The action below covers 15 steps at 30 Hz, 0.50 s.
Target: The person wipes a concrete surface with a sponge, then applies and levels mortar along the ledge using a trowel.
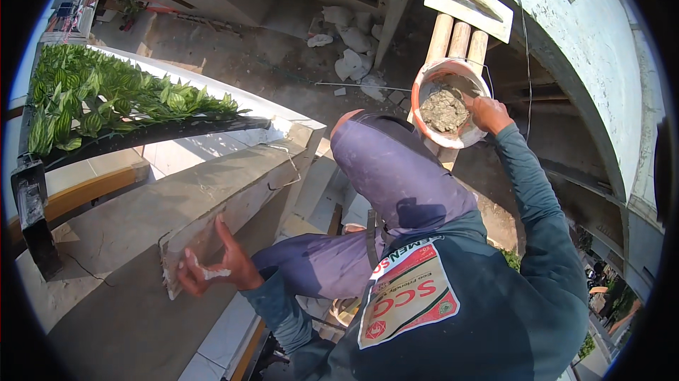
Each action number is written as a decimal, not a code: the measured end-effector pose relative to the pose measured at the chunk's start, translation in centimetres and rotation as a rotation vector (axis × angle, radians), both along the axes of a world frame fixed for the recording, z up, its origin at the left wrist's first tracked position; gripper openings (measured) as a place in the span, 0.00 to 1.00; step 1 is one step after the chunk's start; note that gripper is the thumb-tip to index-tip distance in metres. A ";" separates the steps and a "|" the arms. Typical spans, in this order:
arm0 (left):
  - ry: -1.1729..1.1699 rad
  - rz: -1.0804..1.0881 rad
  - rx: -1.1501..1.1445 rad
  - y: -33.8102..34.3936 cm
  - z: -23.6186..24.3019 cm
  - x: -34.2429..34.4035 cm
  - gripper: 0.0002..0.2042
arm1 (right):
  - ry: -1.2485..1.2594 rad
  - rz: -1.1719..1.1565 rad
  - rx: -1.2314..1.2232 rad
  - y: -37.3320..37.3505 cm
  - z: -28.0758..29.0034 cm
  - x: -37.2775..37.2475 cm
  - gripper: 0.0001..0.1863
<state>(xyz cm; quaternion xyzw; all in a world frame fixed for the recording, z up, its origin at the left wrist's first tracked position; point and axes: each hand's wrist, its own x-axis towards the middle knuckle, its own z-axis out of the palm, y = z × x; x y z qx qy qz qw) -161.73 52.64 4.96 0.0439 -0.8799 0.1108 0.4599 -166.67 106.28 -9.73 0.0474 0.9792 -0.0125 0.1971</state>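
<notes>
My left hand [218,262] has its thumb and fingers spread against a pale, thin board [205,234] along the edge of a cement-grey ledge [152,204]. Whitish residue marks its fingers. Bent wire clamps [286,169] cross the board near its far end. On the right, a reddish-white bucket [453,142] of wet grey mortar [444,108] stands on bamboo poles [458,40]. My right hand [491,113] is closed at the bucket's right rim; its grip hides what lies inside it. Beyond the bucket, a pale plastering float [469,4] rests across the poles.
Leafy green plants [92,94] line a black metal rail [159,139] at the left. Far below, white sacks [352,48] lie on the ground. A thin cable [527,48] hangs beside the poles, near a curved pale concrete edge [601,41]. My bent knee [361,144] sits between ledge and bucket.
</notes>
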 end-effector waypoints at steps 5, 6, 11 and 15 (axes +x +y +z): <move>-0.031 -0.009 -0.016 0.1 0.2 0.1 0.37 | 0.102 0.226 0.164 -5.1 -3.6 -0.8 0.07; -0.029 -0.011 -0.019 0.1 0.4 0.1 0.37 | 0.104 0.223 0.162 -5.3 -3.9 -0.6 0.07; -0.023 0.010 -0.052 0.0 0.8 0.1 0.36 | 0.111 0.391 -0.021 -6.3 -3.3 0.7 0.06; -0.019 -0.013 -0.038 -0.1 0.5 0.0 0.36 | -0.055 0.336 -0.207 -4.4 -3.3 0.0 0.08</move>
